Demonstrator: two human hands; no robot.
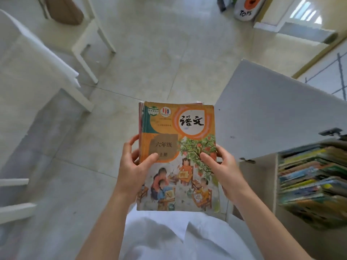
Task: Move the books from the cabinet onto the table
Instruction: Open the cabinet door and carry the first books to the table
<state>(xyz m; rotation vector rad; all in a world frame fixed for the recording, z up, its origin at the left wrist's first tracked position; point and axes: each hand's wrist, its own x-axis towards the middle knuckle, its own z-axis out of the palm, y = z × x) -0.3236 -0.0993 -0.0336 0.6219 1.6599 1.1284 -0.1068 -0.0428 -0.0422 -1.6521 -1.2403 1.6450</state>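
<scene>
I hold a small stack of books (178,136) flat in front of my chest, over the floor. The top one has an orange cover with children painting under a tree. My left hand (135,167) grips the stack's left edge with the thumb on the cover. My right hand (223,169) grips the right edge, thumb on top as well. At the right, the cabinet (262,177) stands with its white door (266,113) swung open. Several colourful books (309,177) lie stacked inside it. A white table (24,59) stands at the left.
A white chair (90,45) with a brown cushion stands at the upper left beside the table. A white bag with orange print (247,8) sits on the tiled floor at the top right. White slats (15,209) show at the lower left edge.
</scene>
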